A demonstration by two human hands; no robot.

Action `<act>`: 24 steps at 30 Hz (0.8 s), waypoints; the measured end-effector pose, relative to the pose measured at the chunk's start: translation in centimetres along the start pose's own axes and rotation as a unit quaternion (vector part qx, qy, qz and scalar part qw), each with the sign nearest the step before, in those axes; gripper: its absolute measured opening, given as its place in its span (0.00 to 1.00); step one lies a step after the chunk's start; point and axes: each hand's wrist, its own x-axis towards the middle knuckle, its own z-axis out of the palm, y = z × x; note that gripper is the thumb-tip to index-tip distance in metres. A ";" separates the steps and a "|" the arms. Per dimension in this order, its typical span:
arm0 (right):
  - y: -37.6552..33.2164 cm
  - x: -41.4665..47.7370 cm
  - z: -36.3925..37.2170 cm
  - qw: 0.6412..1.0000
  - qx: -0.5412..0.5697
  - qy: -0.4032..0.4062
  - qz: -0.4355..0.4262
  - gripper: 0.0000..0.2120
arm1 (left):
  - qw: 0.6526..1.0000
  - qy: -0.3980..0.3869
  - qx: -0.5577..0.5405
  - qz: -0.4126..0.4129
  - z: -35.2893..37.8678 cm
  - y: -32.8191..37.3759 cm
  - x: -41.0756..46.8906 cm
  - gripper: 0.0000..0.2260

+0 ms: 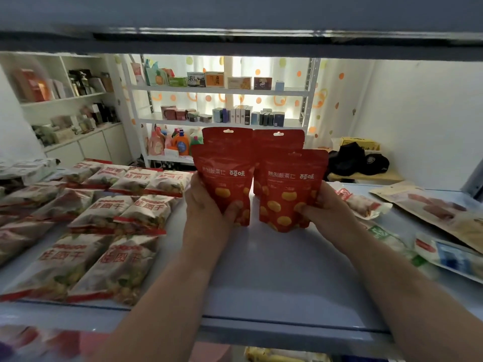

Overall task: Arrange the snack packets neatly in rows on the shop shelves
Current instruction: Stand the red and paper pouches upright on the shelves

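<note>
Pale blue shop shelf (274, 278). Red glossy stand-up snack pouches (224, 178), upright mid-shelf — likely light, pliable, slick; best held low, by the side seams. Left grip (206, 202), right grip (326, 205) — each wrapped round one front pouch's lower half.

Pouches (261, 178) upright on shelf (274, 270), mid-row.

Four glossy red stand-up snack pouches (224, 178) printed with orange rounds stood upright on the pale blue shelf (274, 270), two in front and two close behind. The left hand (206, 202) gripped one front pouch low down, the right hand (326, 205) the other. To their left, pale red-lettered snack packets (104, 212) lay flat in rows.
</note>
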 end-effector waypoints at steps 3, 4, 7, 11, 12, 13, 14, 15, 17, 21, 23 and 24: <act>0.1 0.0 0.1 1.000 -0.011 -0.001 0.005 0.25 | 1.000 0.003 0.010 -0.002 0.3 -0.2 -0.1 0.45; 0.0 -0.1 0.1 1.000 -0.014 -0.003 0.004 0.24 | 1.000 0.003 0.008 0.001 0.3 -0.3 -0.1 0.44; -0.2 -0.3 0.0 1.000 -0.021 0.001 -0.003 0.24 | 1.000 0.003 -0.004 0.007 0.1 -0.4 -0.1 0.44; -0.8 -0.9 0.4 0.999 -0.032 0.016 0.007 0.21 | 1.000 -0.002 0.000 0.000 -0.7 -0.2 -0.6 0.43; -0.9 -1.1 0.4 0.999 -0.034 0.017 0.016 0.20 | 1.000 0.011 0.005 0.016 -1.0 0.1 -0.8 0.42; -1.0 -1.4 0.4 0.999 -0.041 0.017 0.031 0.18 | 0.998 0.032 0.011 0.050 -1.3 0.3 -1.2 0.39; -1.1 -1.8 0.3 0.997 -0.059 0.018 0.048 0.17 | 0.994 0.055 0.019 0.096 -1.6 0.7 -1.6 0.36; -1.3 -2.4 0.3 0.995 -0.084 0.020 0.057 0.16 | 0.987 0.072 0.024 0.141 -1.8 1.1 -2.0 0.32; -1.6 -4.3 0.2 0.988 -0.145 0.029 0.035 0.16 | 0.977 0.057 0.024 0.206 -2.0 2.0 -2.8 0.25; -1.5 -8.1 -1.0 0.947 -0.311 0.043 0.064 0.30 | 0.949 -0.079 0.076 0.297 -1.7 3.8 -4.3 0.16; -1.6 -9.6 -2.1 0.925 -0.364 0.046 0.098 0.31 | 0.925 -0.134 0.110 0.339 -1.1 4.9 -5.3 0.13; -1.7 -10.3 -2.8 0.923 -0.371 0.053 0.093 0.30 | 0.911 -0.157 0.123 0.362 -0.6 5.6 -5.7 0.11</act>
